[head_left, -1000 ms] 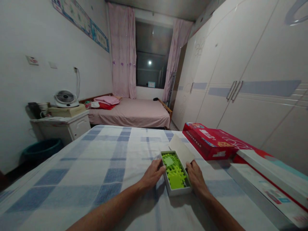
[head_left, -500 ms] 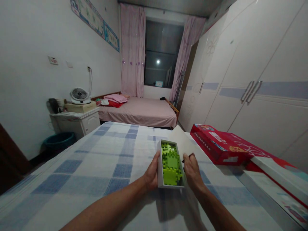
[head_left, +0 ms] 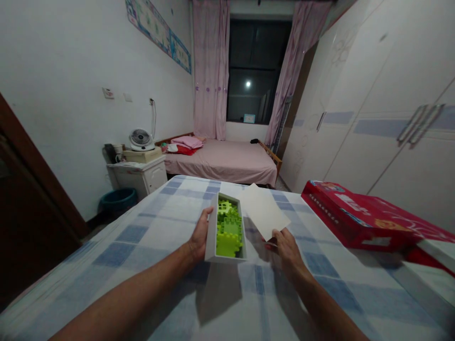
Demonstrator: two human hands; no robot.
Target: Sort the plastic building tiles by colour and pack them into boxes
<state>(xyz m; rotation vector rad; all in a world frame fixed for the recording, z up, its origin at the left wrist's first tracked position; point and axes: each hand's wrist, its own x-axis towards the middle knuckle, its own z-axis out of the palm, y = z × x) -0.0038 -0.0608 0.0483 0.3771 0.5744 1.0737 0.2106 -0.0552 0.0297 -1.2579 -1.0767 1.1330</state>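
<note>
My left hand [head_left: 201, 235] grips the left side of a small white open box [head_left: 210, 237], which is tilted toward me above the checked cloth. Inside lie several bright green interlocking plastic blocks [head_left: 229, 229] with notched edges. Between thumb and fingers, my right hand [head_left: 284, 245] pinches the near corner of a pale cream sheet of paper or card [head_left: 266, 210]. That sheet is to the right of the box, apart from it. Part of the left fingers is hidden behind the box.
A blue and white checked cloth [head_left: 142, 251] covers the surface before me. Red boxes [head_left: 355, 218] lie at the right, with a white box [head_left: 426, 284] nearer. Beyond are a pink bed [head_left: 231, 158], a wardrobe [head_left: 384, 156], and a cabinet [head_left: 154, 177] carrying a fan [head_left: 141, 137].
My right hand has drawn away from the box with the cream sheet, which now shows more fully. The box has moved left in my left hand. The camera has turned slightly left.
</note>
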